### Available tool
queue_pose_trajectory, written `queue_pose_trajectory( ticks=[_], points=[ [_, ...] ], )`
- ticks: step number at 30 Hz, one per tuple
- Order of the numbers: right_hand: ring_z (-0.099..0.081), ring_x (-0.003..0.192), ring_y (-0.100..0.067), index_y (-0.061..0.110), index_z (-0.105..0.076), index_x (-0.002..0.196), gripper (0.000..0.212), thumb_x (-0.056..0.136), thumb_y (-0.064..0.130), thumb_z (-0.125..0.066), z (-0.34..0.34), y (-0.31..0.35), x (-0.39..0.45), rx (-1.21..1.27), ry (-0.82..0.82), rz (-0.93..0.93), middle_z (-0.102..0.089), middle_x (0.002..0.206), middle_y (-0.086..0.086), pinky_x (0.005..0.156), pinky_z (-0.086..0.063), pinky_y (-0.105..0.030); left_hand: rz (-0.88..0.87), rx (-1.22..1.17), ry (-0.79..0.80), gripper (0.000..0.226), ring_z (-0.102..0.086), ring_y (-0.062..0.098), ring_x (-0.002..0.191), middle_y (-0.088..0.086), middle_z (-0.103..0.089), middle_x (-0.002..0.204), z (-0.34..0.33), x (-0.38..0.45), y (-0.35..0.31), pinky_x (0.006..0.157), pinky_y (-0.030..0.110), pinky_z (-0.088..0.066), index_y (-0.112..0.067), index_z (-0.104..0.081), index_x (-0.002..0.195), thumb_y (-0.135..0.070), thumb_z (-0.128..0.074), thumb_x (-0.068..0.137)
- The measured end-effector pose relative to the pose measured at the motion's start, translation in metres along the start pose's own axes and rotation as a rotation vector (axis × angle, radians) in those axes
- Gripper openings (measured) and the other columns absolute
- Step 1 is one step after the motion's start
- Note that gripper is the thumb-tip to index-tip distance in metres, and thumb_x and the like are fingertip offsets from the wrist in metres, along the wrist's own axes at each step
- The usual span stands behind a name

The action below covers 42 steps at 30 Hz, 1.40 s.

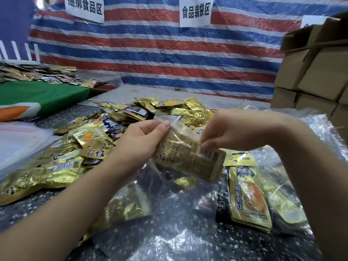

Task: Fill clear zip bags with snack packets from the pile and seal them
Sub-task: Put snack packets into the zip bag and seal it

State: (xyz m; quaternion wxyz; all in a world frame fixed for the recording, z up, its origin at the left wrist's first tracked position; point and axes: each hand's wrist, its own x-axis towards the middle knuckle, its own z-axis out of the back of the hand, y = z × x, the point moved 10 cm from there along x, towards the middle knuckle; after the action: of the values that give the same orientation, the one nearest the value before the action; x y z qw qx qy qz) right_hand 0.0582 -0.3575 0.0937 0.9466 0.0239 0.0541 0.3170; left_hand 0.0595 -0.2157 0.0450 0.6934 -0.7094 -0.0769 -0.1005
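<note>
You hold a clear plastic zip bag stuffed with gold foil snack packets [186,157] up above the table, tilted, between both hands: your left hand [143,142] grips its left side with fingers wrapped behind and the thumb near the top edge, and your right hand [233,130] pinches the bag's upper right edge with curled fingertips. Just behind and to the left of the bag spreads the loose pile of gold and black snack packets [116,121], covering much of the dark speckled tabletop [24,213]; its nearest packets lie under your left forearm. Below the bag, crinkled clear bags [169,223] lie across the table, some already holding gold packets, and to the right sits a filled clear bag with gold and black packets showing an orange picture [248,194], close under your right forearm. At the far left lies a flat stack of empty clear bags [20,140], beside a green and orange cloth [37,97] with more packets heaped beyond it. Stacked brown cardboard boxes [316,72] stand at the right edge, close beside the working space. A red, white and blue striped tarpaulin [160,53] hangs behind, with white paper signs [195,11] fixed on it.
</note>
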Motion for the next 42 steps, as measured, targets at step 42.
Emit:
queue_pose_trajectory(
  ticks=[42],
  points=[
    [-0.067, 0.084, 0.001, 0.029, -0.077, 0.082, 0.055, 0.083, 0.068, -0.037, 0.04, -0.023, -0.016, 0.327, -0.236, -0.07, -0.074, 0.085, 0.014, 0.082, -0.048, -0.027, 0.038, 0.155, 0.184, 0.017, -0.074, 0.021, 0.066, 0.005, -0.077, 0.077, -0.028, -0.003, 0.028, 0.049, 0.021, -0.053, -0.019, -0.079, 0.075, -0.017, -0.069, 0.088]
  ],
)
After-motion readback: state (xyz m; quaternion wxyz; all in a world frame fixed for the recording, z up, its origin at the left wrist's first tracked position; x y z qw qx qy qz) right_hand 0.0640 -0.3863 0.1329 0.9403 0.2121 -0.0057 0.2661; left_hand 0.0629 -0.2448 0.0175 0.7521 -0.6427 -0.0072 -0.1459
